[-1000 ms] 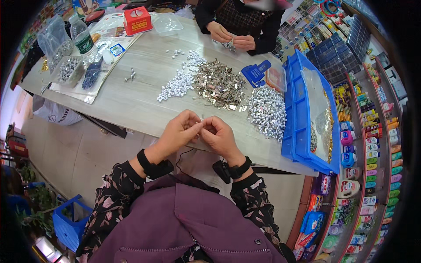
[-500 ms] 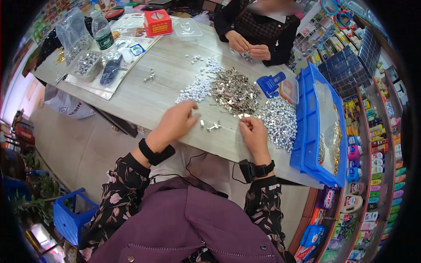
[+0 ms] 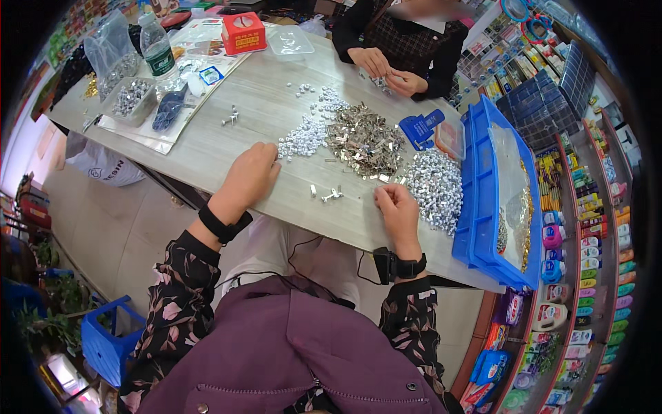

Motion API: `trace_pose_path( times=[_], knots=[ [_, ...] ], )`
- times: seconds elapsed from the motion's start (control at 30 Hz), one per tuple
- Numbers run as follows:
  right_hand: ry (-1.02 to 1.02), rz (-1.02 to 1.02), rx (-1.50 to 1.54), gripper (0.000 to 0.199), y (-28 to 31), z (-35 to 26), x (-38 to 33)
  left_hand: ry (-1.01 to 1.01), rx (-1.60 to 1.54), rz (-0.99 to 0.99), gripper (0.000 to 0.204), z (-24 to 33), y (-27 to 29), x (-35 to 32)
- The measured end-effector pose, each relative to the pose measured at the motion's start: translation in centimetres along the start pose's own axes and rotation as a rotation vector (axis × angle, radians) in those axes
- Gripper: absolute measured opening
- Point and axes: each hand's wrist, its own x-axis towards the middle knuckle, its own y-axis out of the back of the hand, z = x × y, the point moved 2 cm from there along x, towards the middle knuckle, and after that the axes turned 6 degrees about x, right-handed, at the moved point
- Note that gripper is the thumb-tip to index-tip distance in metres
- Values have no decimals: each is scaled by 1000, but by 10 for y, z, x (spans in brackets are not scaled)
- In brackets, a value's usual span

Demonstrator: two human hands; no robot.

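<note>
1. Hands first, going left to right: our left hand (image 3: 249, 174) lies palm-down on the wooden table (image 3: 227, 148), fingers curled loosely, right beside the pile of small white pieces (image 3: 307, 134). We can't make out whether anything sits under the fingers, the view's too small there.
2. Between the hands lie a few loose silver parts (image 3: 328, 193), flat on the table and apart from both hands, a bit nearer the right one.
3. Our right hand (image 3: 396, 205) is curled shut with fingertips pinched together, looks like it's nipping one tiny part, though honestly we can't tell for sure what's in there.
4. Just right of that hand, nearly touching, is the heap of shiny finished-looking bits (image 3: 434, 186), and past it the blue tray (image 3: 483, 172).
5. Behind the loose parts is the pile of metal clips (image 3: 363, 141), within reach of either hand.
6. Doing this step well, we reckon: pick one piece at a time with fingertips only, keep wrists low on the table so nothing gets flicked, and don't let the three piles mix.
7. Keep the loose parts in the gap between the hands so we're not reaching across the clips and dragging a sleeve through them.
8. Across the table another person's hands (image 3: 386, 69) work on their own bits, well clear of ours.
</note>
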Motion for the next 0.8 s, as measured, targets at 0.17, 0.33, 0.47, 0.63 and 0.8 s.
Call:
trace_pose_path(
  times=[0.17, 0.33, 0.47, 0.63, 0.8],
  knots=[
    [-88, -115, 449, 15, -21, -3, -22, -45, 39, 24, 9, -1, 2, -2],
    [-128, -145, 494, 14, -40, -22, -40, -79, 96, -21, 6, 2, 5, -4],
    [-112, -184, 480, 12, -44, -26, -43, -144, 119, -68, 7, -1, 7, -3],
    [-127, -228, 463, 12, -45, -22, -45, -157, 167, -161, 10, -4, 15, 1],
    [86, -200, 409, 12, -47, -28, -44, -123, 215, -193, 13, -7, 13, 1]
  ],
)
